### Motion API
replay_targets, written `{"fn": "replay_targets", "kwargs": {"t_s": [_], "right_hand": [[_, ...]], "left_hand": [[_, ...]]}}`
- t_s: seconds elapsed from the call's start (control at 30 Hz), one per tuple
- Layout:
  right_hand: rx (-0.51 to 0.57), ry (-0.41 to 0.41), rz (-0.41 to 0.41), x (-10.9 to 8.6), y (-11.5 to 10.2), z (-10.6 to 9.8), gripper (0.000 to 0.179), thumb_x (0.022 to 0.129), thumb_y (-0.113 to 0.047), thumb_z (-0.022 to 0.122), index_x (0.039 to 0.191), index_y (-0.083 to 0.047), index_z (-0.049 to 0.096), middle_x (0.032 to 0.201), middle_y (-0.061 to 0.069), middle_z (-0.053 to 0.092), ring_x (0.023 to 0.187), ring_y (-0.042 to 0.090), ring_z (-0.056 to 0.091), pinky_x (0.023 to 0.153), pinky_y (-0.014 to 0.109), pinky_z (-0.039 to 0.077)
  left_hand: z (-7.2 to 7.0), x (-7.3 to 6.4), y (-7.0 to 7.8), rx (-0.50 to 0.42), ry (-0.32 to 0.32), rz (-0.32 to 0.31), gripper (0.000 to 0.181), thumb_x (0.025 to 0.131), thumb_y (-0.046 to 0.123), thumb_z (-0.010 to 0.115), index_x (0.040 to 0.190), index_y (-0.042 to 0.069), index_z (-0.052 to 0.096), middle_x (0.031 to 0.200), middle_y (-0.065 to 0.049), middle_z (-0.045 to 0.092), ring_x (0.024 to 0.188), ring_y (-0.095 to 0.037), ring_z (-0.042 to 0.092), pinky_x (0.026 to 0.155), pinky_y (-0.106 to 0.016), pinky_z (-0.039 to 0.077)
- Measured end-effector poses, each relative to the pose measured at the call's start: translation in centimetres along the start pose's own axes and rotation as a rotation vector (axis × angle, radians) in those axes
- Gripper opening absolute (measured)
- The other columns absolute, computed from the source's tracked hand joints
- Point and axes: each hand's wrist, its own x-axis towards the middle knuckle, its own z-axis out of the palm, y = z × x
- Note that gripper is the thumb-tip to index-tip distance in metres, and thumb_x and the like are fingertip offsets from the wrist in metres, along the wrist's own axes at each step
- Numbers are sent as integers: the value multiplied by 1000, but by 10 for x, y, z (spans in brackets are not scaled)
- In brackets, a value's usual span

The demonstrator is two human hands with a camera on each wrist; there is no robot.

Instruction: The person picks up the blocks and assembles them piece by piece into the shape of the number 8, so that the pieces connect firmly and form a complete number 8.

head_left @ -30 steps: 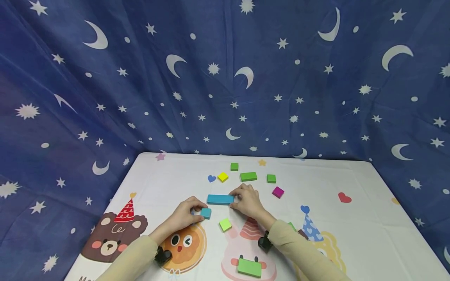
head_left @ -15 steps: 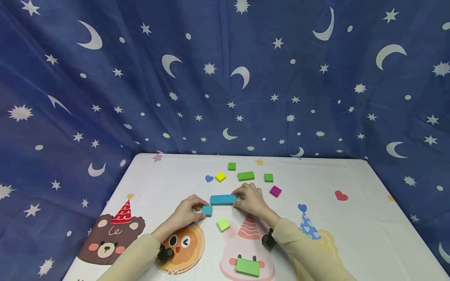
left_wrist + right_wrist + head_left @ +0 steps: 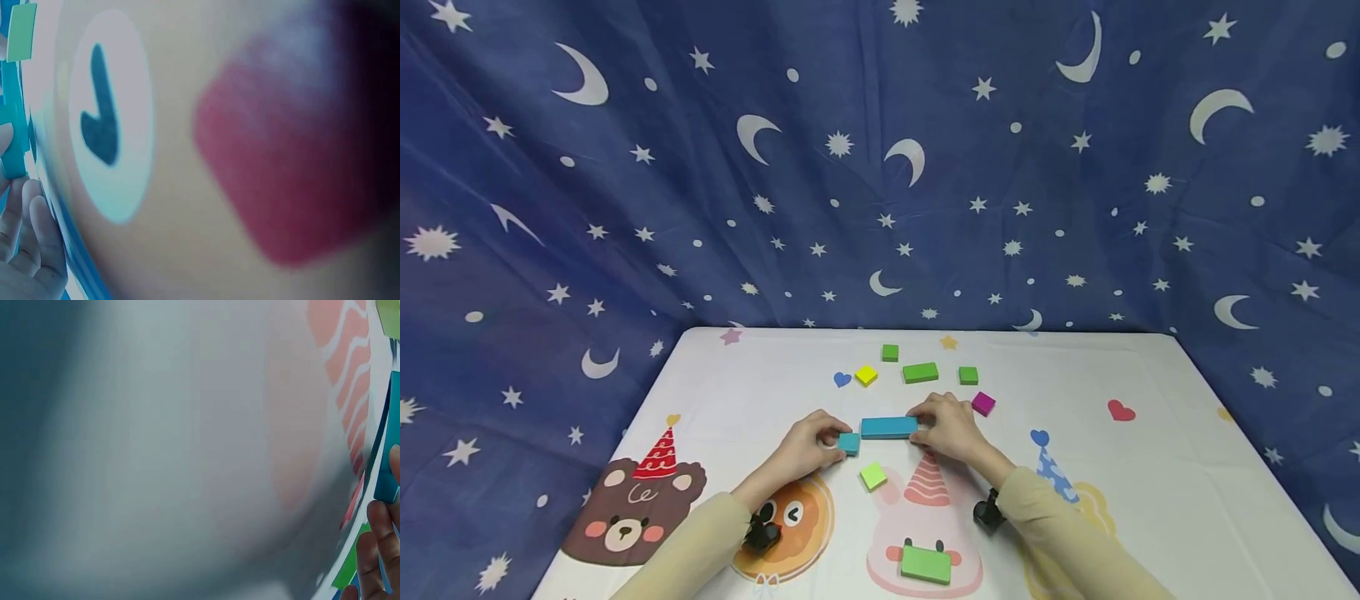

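Observation:
My left hand [image 3: 805, 447] pinches a small blue block [image 3: 849, 443] between thumb and fingers, low over the white cloth. Just right of it lies a long blue block [image 3: 887, 428], whose right end my right hand [image 3: 952, 430] grips. Only a narrow gap shows between the two blocks. In the left wrist view, fingers [image 3: 47, 240] and the small block [image 3: 14, 147] appear at the left edge. The right wrist view catches part of the long block [image 3: 389, 444] and some fingers [image 3: 378, 553] at its right edge. A lime block [image 3: 873, 477] lies below the small one.
Behind the hands lie a yellow block [image 3: 867, 376], a longer green block [image 3: 921, 372], two small green blocks [image 3: 890, 353] [image 3: 968, 376] and a magenta block [image 3: 983, 404]. A light green block [image 3: 926, 565] lies near the front. A starry blue curtain [image 3: 880, 167] hangs behind the table.
Both hands have shifted right with their blocks. The small blue block has also moved farther from me, nearly into line with the long one. The head view has shifted slightly.

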Motion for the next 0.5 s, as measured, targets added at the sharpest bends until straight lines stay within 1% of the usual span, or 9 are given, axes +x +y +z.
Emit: {"fn": "replay_targets", "kwargs": {"t_s": [0.23,0.4,0.5], "right_hand": [[-4,30,10,-6,9,-8,30,70,-20,83,98,-17,76,89,-5,65,85,14,47,78,38,28],[15,28,37,-10,14,-11,30,70,-20,84,98,-17,76,89,-7,66,85,13,46,82,38,27],[14,32,48,-11,17,-13,30,70,-20,84,98,-18,76,89,-8,66,86,12,46,84,39,27]], "left_hand": [[4,5,5,14,0,-3,30,74,6,78,102,12,72,88,1,59,79,-12,53,69,-20,42],[6,8,10,-3,-19,-5,30,74,5,78,103,11,71,90,-1,59,80,-12,52,68,-19,42],[8,11,12,-3,-36,15,30,74,5,78,103,10,71,90,-2,59,81,-14,53,69,-19,42]]}}
